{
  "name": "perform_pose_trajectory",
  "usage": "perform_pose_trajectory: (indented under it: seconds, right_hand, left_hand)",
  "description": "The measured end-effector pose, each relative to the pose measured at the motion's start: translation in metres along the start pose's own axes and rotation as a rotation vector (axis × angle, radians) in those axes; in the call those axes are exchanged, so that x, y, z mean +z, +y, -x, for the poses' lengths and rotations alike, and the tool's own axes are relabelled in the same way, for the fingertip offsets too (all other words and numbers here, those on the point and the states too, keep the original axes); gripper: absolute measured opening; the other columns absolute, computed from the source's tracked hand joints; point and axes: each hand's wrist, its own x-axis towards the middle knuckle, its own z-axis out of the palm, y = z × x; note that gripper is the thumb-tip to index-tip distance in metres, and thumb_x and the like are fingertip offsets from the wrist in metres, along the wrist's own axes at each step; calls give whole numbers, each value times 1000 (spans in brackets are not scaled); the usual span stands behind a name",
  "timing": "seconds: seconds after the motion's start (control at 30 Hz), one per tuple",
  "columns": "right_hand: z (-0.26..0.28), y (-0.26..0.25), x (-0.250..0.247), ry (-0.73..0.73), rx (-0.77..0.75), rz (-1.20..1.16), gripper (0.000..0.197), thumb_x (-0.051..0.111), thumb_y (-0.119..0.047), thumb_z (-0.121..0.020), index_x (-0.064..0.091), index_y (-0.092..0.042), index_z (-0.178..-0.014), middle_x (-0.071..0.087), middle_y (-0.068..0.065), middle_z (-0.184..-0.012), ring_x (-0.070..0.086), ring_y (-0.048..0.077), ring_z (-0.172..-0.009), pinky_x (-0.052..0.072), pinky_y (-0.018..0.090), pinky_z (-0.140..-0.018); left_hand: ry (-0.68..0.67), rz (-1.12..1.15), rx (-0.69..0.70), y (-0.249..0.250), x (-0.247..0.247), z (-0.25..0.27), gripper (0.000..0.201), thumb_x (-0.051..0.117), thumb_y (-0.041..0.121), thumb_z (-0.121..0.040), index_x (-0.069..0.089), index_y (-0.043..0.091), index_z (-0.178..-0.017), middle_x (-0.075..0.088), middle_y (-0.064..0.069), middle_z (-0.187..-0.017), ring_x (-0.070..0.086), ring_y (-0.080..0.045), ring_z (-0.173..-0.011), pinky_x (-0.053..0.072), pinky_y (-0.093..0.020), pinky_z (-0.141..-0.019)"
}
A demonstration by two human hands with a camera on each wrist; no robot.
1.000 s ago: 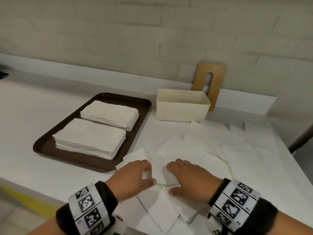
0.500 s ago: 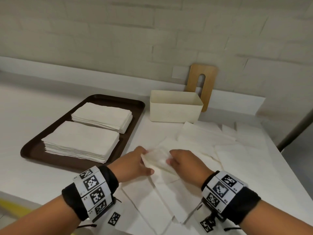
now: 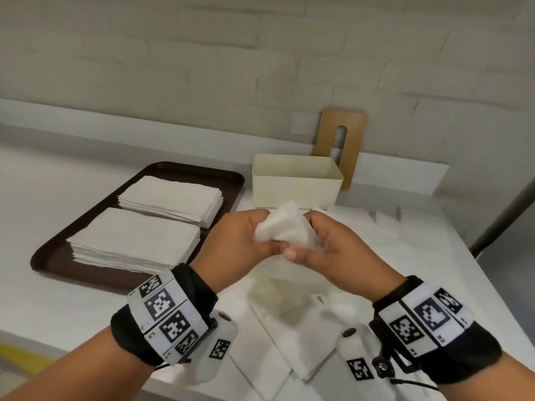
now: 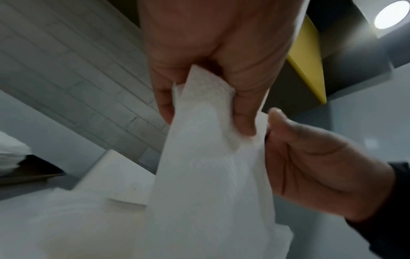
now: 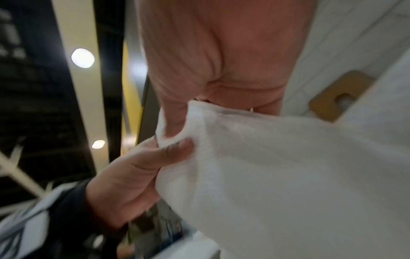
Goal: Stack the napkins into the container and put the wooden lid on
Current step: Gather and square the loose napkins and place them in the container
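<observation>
We held one white napkin (image 3: pixel 285 230) up off the counter, left hand (image 3: pixel 241 241) & right hand (image 3: pixel 327 247) both pinching it, thumbs touching. Loose napkins (image 3: pixel 289 322) lay under and right of our hands. Just beyond our hands sat the cream container (image 3: pixel 295 188), wooden lid (image 3: pixel 341 143) behind it vs. the wall. Left of our left hand: brown tray (image 3: pixel 55 264) w/ two napkin stacks (image 3: pixel 136 241).
</observation>
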Motion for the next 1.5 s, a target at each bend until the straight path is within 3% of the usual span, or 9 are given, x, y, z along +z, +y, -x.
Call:
perform_pose_trajectory:
  seconds: [0.1,0.23,0.37,0.57,0.77,0.9,1.07,1.27,1.5]
  right_hand:
    - [12,13,-17,7,133,34,44,84,-19,-65,60,-25,-101,67,-6,-99,65,13,-90,56,31,-77]
    - [29,40,-32,212,249,-233,20,80,-6,-68,72,-9,-87,75,10,-89,72,27,-82,58,43,-80]
    - [41,55,-26,447,230,-605,22,70,-2,-75,72,-15,-93,76,5,-94,73,23,-87,59,35,-79]
    - [50,86,-10,497,392,-471,28,75,3,-71,65,-14,-91,73,11,-95,70,30,-87,57,42,-79]
    - [55,95,-12,453,485,-442,45,79,-5,-69,56,-20,-105,68,7,-104,66,29,-95,53,50,-88]
    - [50,89,-4,364,465,-490,68,77,-5,-57,47,-24,-115,62,6,-112,61,26,-103,51,47,-92]
    - [45,80,-9,570,296,-544,47,69,13,-68,53,-26,-88,61,9,-96,61,30,-85,53,47,-78]
    - [52,86,-23,441,344,-631,70,92,-33,-25,45,-25,-76,52,5,-86,55,24,-74,46,38,-65]
    - [49,95,-15,568,373,-565,54,63,20,-70,49,-29,-87,54,17,-106,58,28,-74,50,39,-65]
  left_hand:
    - [105,288,-48,6,-9,0,23,75,12,-74,64,29,-85,70,13,-77,65,6,-69,52,-10,-59]
    - [121,517,-168,-6,-19,3,34,72,20,-69,64,18,-101,73,2,-92,71,-5,-79,56,-17,-63]
    - [16,308,-252,-27,-4,4,19,73,13,-76,64,19,-91,71,2,-86,68,-8,-76,53,-15,-62]
    - [-16,245,-384,-55,31,7,19,65,12,-85,52,19,-74,53,3,-75,48,-12,-69,35,-21,-60]
    - [-9,528,-462,-58,42,13,59,81,10,-67,48,17,-115,63,-3,-112,62,-20,-104,54,-37,-87]
    - [31,456,-422,-50,53,10,62,73,-6,-72,42,19,-119,56,6,-105,55,-13,-99,49,-19,-74]
    - [89,348,-275,-32,51,5,37,61,-2,-84,46,24,-106,57,12,-93,57,-6,-87,46,-11,-68]
    - [-34,365,-312,-39,42,0,55,62,-8,-78,39,30,-111,50,6,-102,54,-12,-94,47,-19,-69]
    - [-38,325,-305,-39,52,-1,46,59,-5,-81,39,21,-113,49,12,-97,53,-15,-97,46,-18,-72]
